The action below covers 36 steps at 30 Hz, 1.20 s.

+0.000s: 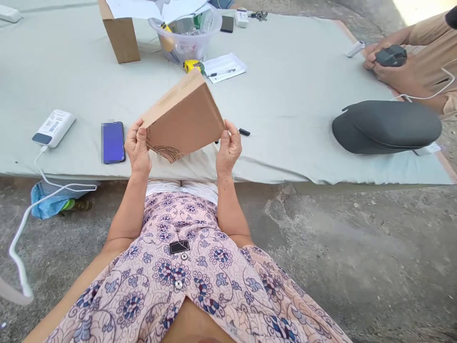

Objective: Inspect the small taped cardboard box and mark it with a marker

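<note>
Left hand (pixel 137 148) and right hand (pixel 228 148) pinch a tilted cardboard box (pixel 183 116) by its lower corners. Fingers behind it are hidden — its contents too.

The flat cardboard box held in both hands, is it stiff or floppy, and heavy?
The cardboard box looks stiff: its faces stay flat between the left hand and right hand. Probably light, since fingertips alone hold it tilted.

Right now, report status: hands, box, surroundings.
Left hand and right hand grip cardboard box, tilted above mat. Phone beside left hand. Black marker by right.
</note>
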Tool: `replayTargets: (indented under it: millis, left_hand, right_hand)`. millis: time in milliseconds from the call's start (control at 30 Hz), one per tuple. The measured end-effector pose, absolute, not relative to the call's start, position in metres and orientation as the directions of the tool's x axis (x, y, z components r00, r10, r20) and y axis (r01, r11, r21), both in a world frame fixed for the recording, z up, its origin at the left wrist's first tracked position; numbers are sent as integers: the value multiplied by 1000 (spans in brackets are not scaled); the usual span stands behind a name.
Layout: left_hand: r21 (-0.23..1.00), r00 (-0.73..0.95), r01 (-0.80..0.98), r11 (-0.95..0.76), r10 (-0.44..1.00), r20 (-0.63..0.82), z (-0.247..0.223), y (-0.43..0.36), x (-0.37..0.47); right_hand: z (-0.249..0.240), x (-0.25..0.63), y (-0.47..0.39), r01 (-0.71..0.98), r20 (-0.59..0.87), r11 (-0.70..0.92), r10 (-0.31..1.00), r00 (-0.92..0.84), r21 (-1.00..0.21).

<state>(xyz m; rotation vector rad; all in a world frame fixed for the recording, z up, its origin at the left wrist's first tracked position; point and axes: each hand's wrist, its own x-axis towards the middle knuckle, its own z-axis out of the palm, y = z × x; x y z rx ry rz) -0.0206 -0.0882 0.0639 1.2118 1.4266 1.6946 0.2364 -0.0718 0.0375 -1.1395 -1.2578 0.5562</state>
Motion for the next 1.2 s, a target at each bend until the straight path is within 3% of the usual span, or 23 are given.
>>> replayTargets:
  millis: [167, 267, 433, 533, 733, 900, 1100, 1200]
  left_hand:
    - [988, -416, -129, -82, 909, 21, 67, -92, -15]
    - [989, -384, -143, -29, 923, -28, 61, -92, -14]
    - [998, -295, -68, -3, 955, -18, 55, -92, -10]
    - [1000, -322, -3, 7, 947, -8, 52, -90, -6]
    - [963, -366, 246, -114, 909, 201, 35, -85, -5]
    - [916, -454, 400, -3, 868, 201, 38, -88, -5]
    - [917, -382, 399, 28, 914, 139, 51, -94, 0]
    - [907, -363, 421, -8, 915, 176, 46, -93, -1]
  right_hand:
    - [60, 230, -71, 337, 448, 385, 884, 132, -859]
    - [61, 220, -63, 325, 429, 387, 901, 66, -863]
    - [44, 202, -61, 199, 343, 339, 939, -13, -920]
    - [35, 197, -67, 167, 299, 304, 953, -59, -938]
    - [31, 197, -74, 137, 242, 252, 966, -90, -958]
    - [26, 189, -71, 143, 249, 257, 966, -73, -956]
    - [18, 191, -69, 184, 228, 235, 972, -62, -954]
    - [14, 195, -71, 195, 221, 236, 971, -95, -952]
